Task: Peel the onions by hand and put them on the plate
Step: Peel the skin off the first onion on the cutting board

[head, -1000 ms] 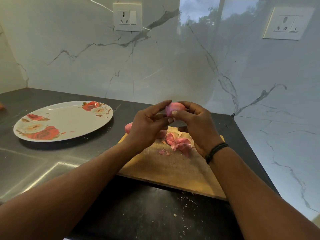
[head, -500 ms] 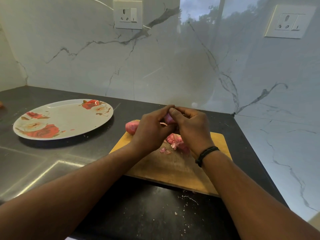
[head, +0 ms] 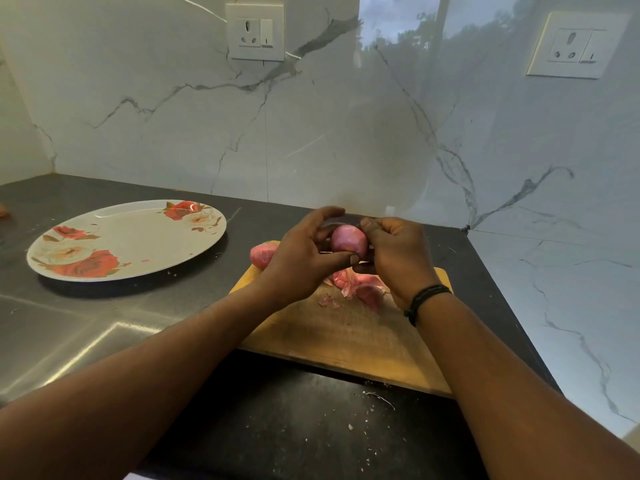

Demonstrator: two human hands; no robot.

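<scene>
A pink onion [head: 348, 241] is held above the wooden cutting board [head: 346, 334] between both hands. My left hand [head: 304, 258] curls round its left side, thumb under it. My right hand [head: 398, 254] grips its right side with curled fingers. A second onion [head: 263, 253] lies at the board's far left corner, partly hidden behind my left hand. Pink peels [head: 360, 287] lie on the board below the hands. The oval plate [head: 131, 237] with red rose print sits on the counter to the left, with nothing but a few peel specks on it.
The dark counter [head: 294, 427] in front of the board carries small peel scraps. Marble walls meet in a corner at the right, close behind the board. Two wall sockets [head: 255, 32] hang above. A steel surface [head: 52, 334] lies at the near left.
The hands have parted a little and lifted, so the onion shows between them again. Half a second ago the fingers closed over it and hid most of it.
</scene>
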